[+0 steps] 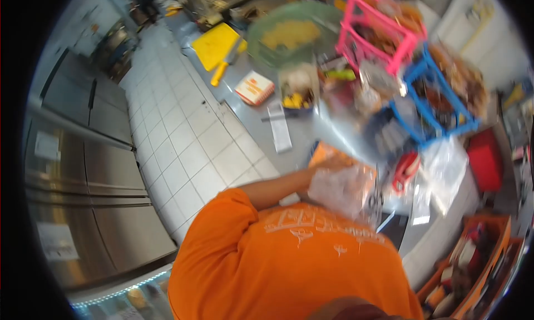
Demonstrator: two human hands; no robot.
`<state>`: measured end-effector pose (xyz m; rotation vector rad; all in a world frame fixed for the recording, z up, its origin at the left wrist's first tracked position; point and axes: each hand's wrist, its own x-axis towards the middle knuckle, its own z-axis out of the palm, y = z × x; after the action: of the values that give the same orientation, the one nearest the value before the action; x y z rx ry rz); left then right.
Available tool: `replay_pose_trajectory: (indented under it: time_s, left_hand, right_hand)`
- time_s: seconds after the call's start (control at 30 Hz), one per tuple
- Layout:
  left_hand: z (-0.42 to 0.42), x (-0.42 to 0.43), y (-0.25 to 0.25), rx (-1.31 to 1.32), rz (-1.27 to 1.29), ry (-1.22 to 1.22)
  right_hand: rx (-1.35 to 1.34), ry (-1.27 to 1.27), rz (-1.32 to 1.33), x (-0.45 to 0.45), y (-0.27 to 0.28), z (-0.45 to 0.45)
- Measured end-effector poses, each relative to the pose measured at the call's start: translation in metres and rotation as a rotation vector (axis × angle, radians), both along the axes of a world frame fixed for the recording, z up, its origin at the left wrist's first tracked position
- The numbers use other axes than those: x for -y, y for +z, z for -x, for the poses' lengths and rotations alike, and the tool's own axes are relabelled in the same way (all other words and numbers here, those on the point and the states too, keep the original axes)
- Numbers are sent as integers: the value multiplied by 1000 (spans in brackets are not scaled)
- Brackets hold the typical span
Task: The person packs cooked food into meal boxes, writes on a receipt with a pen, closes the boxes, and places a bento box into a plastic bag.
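My left arm in an orange sleeve reaches across my chest to the counter. My left hand (332, 164) is blurred and partly covered by a crumpled clear plastic bag (339, 189), with its fingers closed at the bag's upper edge. Just beyond the hand lies an orange printed packet or sheet (324, 154), its kind unclear. Scissors (376, 199) with dark handles seem to be at the bag's right side. My right hand is not visible.
A steel counter holds a yellow cutting board (214, 46), knife (225, 64), white-orange box (254, 88), food tray (298, 86), paper slip (279, 132), green basin (261, 47), pink basket (344, 28), blue basket (439, 134) and red tape dispenser (406, 170). Steel refrigerators (117, 175) stand left.
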<state>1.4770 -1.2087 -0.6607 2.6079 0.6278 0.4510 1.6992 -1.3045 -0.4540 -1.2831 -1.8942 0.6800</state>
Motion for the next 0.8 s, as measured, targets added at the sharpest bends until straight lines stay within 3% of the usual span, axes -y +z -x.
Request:
replay_pose_trajectory:
  time_s: [0.13, 0.23, 0.63, 0.8]
  left_hand:
    - [-13, 7, -30, 40, 149, -1]
    - [-25, 8, -42, 64, 236, -2]
    - [-25, 14, -63, 133, 461, 43]
    - [-11, -7, -55, 152, 565, 142]
  right_hand:
    - [95, 29, 251, -44, -89, 61]
    - [138, 22, 334, -51, -110, 76]
    - [184, -59, 364, -56, -91, 59]
    - [207, -110, 162, -64, -68, 65]
